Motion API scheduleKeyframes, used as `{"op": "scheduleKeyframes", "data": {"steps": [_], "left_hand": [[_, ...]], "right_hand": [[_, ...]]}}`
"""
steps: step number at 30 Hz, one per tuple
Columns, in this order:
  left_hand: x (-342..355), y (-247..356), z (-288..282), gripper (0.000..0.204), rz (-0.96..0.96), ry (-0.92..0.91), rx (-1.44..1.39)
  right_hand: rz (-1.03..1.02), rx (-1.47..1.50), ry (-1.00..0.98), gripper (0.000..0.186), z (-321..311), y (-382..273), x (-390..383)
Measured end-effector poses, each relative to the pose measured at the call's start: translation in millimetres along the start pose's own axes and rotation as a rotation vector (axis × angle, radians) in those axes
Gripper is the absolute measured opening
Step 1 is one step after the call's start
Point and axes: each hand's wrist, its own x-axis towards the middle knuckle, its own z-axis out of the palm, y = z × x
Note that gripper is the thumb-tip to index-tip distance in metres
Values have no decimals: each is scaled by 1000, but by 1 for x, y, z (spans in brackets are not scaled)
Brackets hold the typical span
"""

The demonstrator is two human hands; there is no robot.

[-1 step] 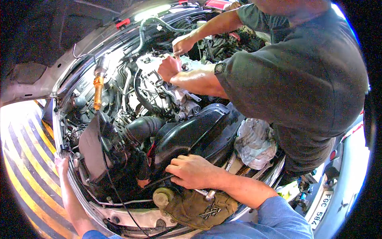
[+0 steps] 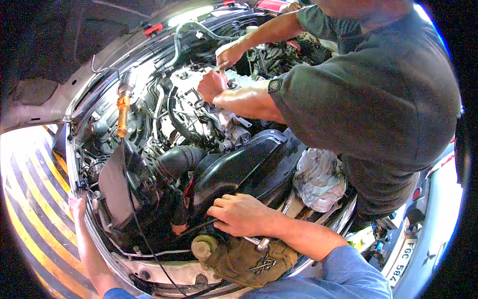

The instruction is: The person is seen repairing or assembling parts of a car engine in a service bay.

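Observation:
At the left edge of the engine bay, my left hand (image 2: 77, 207) is closed over the rim of the fender (image 2: 88, 234). My right hand (image 2: 240, 215) rests palm down at the front, fingers loosely bent, beside the black plastic cover (image 2: 234, 172). A thin dark bar runs from under its fingers toward the lower left; I see nothing gripped. Below it lies a brown cloth (image 2: 231, 259) with several small bolts (image 2: 262, 265) and a silver socket tool (image 2: 260, 243). A round yellowish cap (image 2: 203, 247) sits at the cloth's left.
A co-worker's hands (image 2: 211, 85) work over the engine (image 2: 186, 82) at the far middle. An orange work lamp (image 2: 122, 115) hangs from a hook, its cord crossing the bay. A corrugated air hose (image 2: 179, 160) and a crumpled pale rag (image 2: 318, 179) lie around the cover.

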Motion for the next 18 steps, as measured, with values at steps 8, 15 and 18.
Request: {"op": "scheduleKeyframes", "data": {"steps": [8, 15, 18], "left_hand": [[-1, -10, -1, 58, 19, 54, 5], [-1, -8, -3, 57, 12, 39, 25], [-3, -4, 0, 55, 35, 22, -16]], "right_hand": [[-11, 9, 1, 23, 0, -1, 2], [14, 13, -40, 27, -3, -2, 1], [19, 10, -35, 27, -1, -1, 1]]}}
